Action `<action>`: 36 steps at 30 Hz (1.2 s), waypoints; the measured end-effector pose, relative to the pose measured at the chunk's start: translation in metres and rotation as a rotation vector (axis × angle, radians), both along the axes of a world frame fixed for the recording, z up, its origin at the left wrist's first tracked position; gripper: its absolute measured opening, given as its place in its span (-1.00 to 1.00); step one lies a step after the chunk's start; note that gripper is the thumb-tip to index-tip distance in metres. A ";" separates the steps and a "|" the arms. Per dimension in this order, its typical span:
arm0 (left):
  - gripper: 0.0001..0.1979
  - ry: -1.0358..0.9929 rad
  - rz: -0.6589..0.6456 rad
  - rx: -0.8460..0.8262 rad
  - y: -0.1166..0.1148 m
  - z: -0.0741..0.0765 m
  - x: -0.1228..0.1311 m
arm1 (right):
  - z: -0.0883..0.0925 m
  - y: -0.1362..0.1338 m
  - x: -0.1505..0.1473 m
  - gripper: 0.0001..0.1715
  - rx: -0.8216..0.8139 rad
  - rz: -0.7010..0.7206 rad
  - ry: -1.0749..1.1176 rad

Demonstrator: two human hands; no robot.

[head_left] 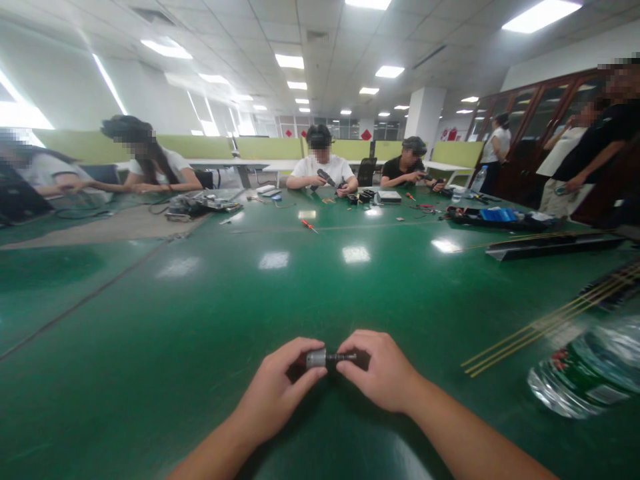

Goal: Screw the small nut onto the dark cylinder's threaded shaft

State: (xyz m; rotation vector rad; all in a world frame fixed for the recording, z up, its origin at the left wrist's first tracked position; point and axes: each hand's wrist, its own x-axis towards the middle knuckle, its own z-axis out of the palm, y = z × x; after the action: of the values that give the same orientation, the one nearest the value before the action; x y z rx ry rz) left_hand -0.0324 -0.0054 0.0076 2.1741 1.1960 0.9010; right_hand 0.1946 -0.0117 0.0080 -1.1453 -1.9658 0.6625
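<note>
Low in the middle of the view, a small silver metal cylinder with a thin dark shaft point(316, 359) lies level between my hands. My left hand point(275, 380) is closed, thumb and fingers pinching the silver body from the left. From the right, my right hand point(383, 373) pinches the dark, ridged shaft with its thumb and forefinger. The fingers partly cover both ends of the part. Its exact kind is too small to make out. Both hands are just above the green tabletop point(225, 313).
A large water bottle point(583, 377) lies at the right, near several thin yellowish rods point(545, 323). Further off are a black angled strip point(555, 245), an orange screwdriver point(309, 225) and a pile of electronic parts point(200, 203). People sit along the far side; others stand at right.
</note>
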 end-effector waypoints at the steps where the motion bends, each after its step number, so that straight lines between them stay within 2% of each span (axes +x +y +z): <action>1: -0.76 0.002 0.001 0.000 0.000 0.000 0.000 | 0.000 0.000 0.000 -0.94 -0.001 0.000 -0.003; 36: -0.77 -0.007 0.025 0.014 0.001 0.002 0.000 | 0.003 0.002 0.003 -0.92 0.000 -0.014 -0.017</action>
State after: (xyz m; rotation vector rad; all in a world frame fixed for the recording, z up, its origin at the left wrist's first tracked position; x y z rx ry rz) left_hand -0.0321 -0.0044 0.0095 2.1696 1.2191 0.9287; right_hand 0.1972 -0.0099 0.0114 -1.1673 -1.9708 0.6480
